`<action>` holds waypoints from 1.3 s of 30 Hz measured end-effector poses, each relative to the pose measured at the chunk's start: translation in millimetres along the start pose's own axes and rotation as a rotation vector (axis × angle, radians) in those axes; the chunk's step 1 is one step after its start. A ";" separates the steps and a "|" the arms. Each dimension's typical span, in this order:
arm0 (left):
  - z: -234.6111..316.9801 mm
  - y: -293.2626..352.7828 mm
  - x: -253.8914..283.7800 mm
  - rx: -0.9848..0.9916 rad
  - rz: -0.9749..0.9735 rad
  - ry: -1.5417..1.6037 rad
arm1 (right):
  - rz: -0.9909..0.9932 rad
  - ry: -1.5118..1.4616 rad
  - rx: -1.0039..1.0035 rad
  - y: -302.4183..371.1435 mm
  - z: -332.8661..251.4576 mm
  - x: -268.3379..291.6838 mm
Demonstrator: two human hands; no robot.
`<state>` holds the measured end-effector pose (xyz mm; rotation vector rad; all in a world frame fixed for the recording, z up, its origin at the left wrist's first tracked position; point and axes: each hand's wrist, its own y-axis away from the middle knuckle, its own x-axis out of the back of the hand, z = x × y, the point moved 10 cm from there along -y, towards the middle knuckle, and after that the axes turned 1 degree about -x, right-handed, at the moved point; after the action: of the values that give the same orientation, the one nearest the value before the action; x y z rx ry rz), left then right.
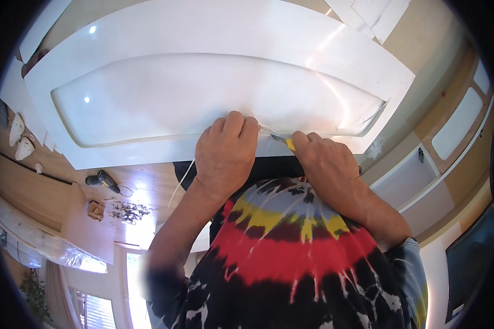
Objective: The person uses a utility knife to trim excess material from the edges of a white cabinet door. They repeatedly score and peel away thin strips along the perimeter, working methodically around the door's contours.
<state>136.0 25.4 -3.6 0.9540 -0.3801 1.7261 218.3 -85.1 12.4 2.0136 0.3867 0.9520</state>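
Note:
A large white cabinet door (214, 30) with a recessed middle panel lies across in front of me. My left hand (225, 153) is closed at the near edge of the recess, pinching a thin whitish strip (182, 183). The strip's loose end hangs down to the left of my wrist, and a short length shows to the right of the fingers. Gripped in my right hand (328, 163) is a yellow utility knife (290, 144). Its dark tip points left toward the strip, close to the near inner edge of the door; whether it touches is too small to tell.
On the floor at left are a cordless drill (108, 181), a small open cardboard box (95, 210) and a scatter of small dark pieces (129, 211). Pale shoes (17, 130) stand farther left. A long cabinet piece with white panels (458, 126) lies at right.

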 end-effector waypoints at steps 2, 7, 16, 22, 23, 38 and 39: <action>-0.8 -0.6 -0.4 0.001 0.023 0.008 | -0.014 0.016 0.004 -1.0 -2.7 1.5; -0.1 2.5 -0.6 0.040 0.062 0.059 | -0.056 0.046 -0.010 -1.7 -3.8 1.2; -0.2 1.3 0.4 0.037 0.093 0.063 | -0.044 0.086 0.013 -9.0 -0.8 -4.6; 1.2 2.4 -1.0 0.047 0.089 0.055 | -0.018 0.071 -0.008 0.0 -0.3 -1.5; -0.7 3.0 0.3 0.055 0.099 0.048 | -0.023 0.066 -0.016 1.3 0.7 -1.0; 0.9 2.4 1.2 0.070 0.122 0.082 | -0.001 0.122 0.061 -7.4 0.1 -2.3; 0.1 1.6 1.6 0.073 0.129 0.088 | 0.001 0.094 0.054 -6.3 3.0 -3.2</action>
<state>134.4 25.8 -2.1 0.9185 -0.3293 1.9035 218.8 -85.0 4.8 2.0226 0.4672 1.0499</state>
